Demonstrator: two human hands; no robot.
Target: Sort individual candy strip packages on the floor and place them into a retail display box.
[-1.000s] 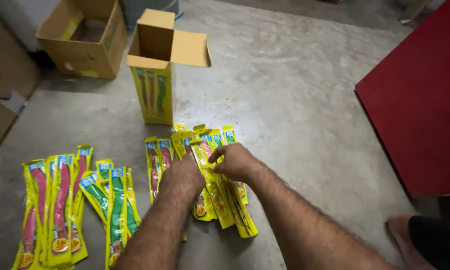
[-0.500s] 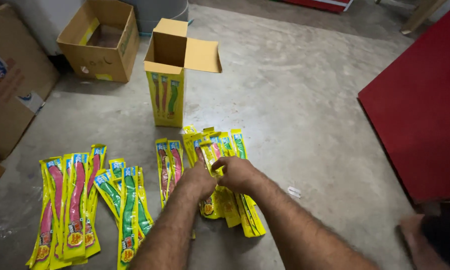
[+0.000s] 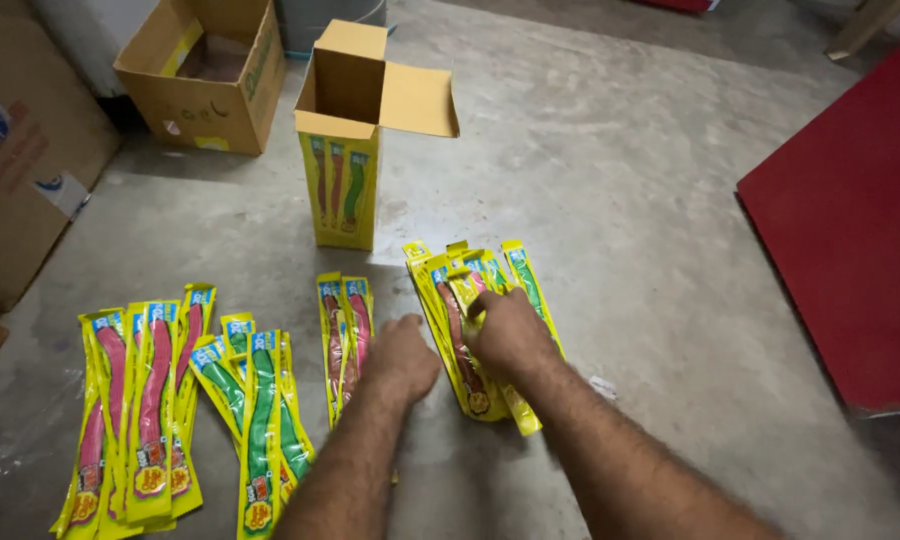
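A bare grey concrete floor (image 3: 610,200) fills the scene, seen from above. Nearest the camera, two forearms reach forward. The left hand (image 3: 402,357) is curled loosely, knuckles up, resting on the lower end of a small pile of two or three long yellow candy packets (image 3: 342,320); whether it grips one cannot be told. The right hand (image 3: 510,332) lies on a fanned pile of the same packets (image 3: 460,300) just beside it, fingers bent round the upper part of one packet. Off to the left, well apart, lie two more heaps: red-striped packets (image 3: 140,400) and green-striped packets (image 3: 260,410). Beyond the hands stands an upright yellow carton (image 3: 342,190), its flaps open. Farther back sits an open brown cardboard box (image 3: 202,75), with another brown box (image 3: 20,170) at the left edge. A red board (image 3: 850,230) lies at the right.
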